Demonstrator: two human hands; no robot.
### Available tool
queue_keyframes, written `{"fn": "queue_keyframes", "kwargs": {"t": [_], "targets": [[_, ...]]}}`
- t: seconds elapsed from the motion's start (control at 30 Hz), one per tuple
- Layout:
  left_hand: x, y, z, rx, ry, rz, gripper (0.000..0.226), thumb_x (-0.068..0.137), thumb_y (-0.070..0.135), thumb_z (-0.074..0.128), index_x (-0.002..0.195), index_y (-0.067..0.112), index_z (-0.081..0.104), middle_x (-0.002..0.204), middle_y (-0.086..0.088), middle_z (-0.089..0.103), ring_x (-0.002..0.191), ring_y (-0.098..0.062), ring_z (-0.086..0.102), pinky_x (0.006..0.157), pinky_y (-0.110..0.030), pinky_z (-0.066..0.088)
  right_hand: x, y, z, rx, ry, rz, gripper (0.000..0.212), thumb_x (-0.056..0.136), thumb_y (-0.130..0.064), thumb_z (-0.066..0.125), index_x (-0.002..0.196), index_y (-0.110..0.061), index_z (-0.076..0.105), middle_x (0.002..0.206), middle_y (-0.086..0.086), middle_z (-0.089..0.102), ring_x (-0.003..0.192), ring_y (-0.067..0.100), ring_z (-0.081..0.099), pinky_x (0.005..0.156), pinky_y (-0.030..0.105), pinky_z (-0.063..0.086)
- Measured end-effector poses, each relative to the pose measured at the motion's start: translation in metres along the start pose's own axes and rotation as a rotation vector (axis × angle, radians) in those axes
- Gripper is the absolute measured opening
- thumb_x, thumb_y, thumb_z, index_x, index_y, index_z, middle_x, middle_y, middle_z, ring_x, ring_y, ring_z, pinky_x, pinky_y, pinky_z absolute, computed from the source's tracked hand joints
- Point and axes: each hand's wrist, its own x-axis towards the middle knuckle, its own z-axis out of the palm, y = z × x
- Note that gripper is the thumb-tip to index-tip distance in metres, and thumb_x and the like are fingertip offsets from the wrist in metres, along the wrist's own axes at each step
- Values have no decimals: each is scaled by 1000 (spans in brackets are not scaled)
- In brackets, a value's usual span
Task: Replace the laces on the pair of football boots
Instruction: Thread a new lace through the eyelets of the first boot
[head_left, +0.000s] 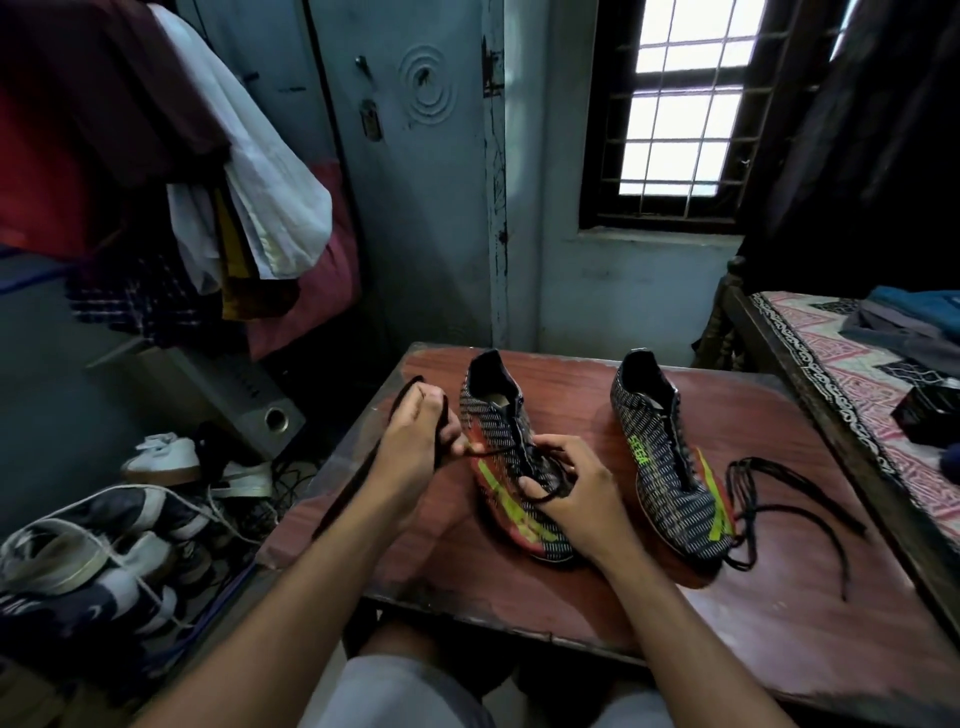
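On the table (779, 649), two boots stand. The right boot (670, 462) appears unlaced, a loose lace (769, 499) beside it. The left boot (506, 457) is half-threaded; its lace (363, 467) is gripped by the left hand (415, 447) and pinched by the right hand (576, 493).

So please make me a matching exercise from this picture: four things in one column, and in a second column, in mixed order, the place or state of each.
Things:
1. left hand
2. right hand
3. right boot
4. loose lace

Places or states:
a. lies on the table beside the right boot's toe
b. stands untouched, with no lace in it
c. grips a black lace pulled out to the side
d. pinches a lace loop on the left boot

Pairs: 1-c, 2-d, 3-b, 4-a
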Motion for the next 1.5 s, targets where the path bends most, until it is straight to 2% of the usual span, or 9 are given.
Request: {"fn": "queue_keyframes", "kwargs": {"t": [0.23, 0.33, 0.5, 0.7, 0.8, 0.93, 1.1, 1.3, 1.5], "targets": [[9, -24, -14, 1034, -169, 324, 16, 83, 34, 85, 96, 33, 75, 82, 10, 70, 70, -4, 61, 67, -29, 48, 0, 1, 1, 28, 32, -25, 47, 77, -14, 87, 119, -24, 67, 116, -13, 67, 108, -3, 64, 93, 11, 48], [14, -24, -16, 1184, -214, 408, 4, 88, 28, 81, 91, 26, 79, 78, 16, 56, 75, -5, 55, 73, -33, 50, 0, 2, 1, 22, 39, -36, 46, 79, -17, 87, 120, -24, 67, 115, -13, 67, 108, -3, 63, 92, 9, 46], [25, -8, -16, 1562, -295, 469, 22, 92, 53, 67, 110, 41, 68, 108, 13, 54, 97, -15, 63, 75, -38, 54, 0, 3, 1, 19, 34, -47, 43, 82, -22, 83, 121, -26, 66, 117, -14, 66, 109, -2, 62, 93, 12, 47], [52, 7, -13, 1174, -42, 414, 9, 96, 29, 68, 88, 28, 64, 88, 10, 62, 79, -4, 57, 70, -33, 47, -1, 0, 0, 39, 33, -39, 48, 82, -22, 84, 124, -28, 63, 119, -17, 66, 110, -6, 61, 94, 8, 44], [64, 9, -3, 899, 8, 238, 12, 100, 18, 63, 88, 19, 62, 83, 9, 70, 65, 5, 57, 60, -15, 40, -1, 0, 0, 28, 31, -58, 46, 83, -20, 83, 124, -28, 62, 118, -16, 66, 111, -3, 62, 95, 10, 45], [83, -5, 13, 566, 48, 16, 14, 107, 17, 50, 94, 16, 54, 86, -6, 77, 50, -11, 49, 47, -28, 38, -1, -1, 0, 20, 29, -65, 45, 85, -22, 82, 125, -28, 62, 118, -16, 65, 112, 0, 62, 97, 14, 46], [101, -12, 25, 342, 287, -68, 13, 104, 14, 44, 94, 17, 51, 87, -9, 75, 50, -8, 50, 41, -21, 37, -2, 0, 0, 12, 27, -71, 43, 86, -22, 81, 125, -27, 63, 117, -15, 65, 112, 1, 62, 96, 14, 46], [107, -26, 15, 766, 112, 56, 16, 88, 17, 56, 95, 30, 63, 85, 8, 70, 89, -19, 69, 81, -45, 59, 0, 2, 0, 2, 44, -100, 33, 92, -16, 75, 122, -22, 65, 116, -14, 66, 113, 1, 61, 96, 12, 43], [69, -45, 3, 864, 27, 445, 30, 92, 15, 62, 116, 34, 64, 116, 10, 55, 87, -2, 57, 83, -26, 47, 0, 3, 0, 6, 42, -113, 31, 95, -11, 70, 122, -25, 66, 117, -16, 65, 113, 0, 60, 99, 19, 46]]}}
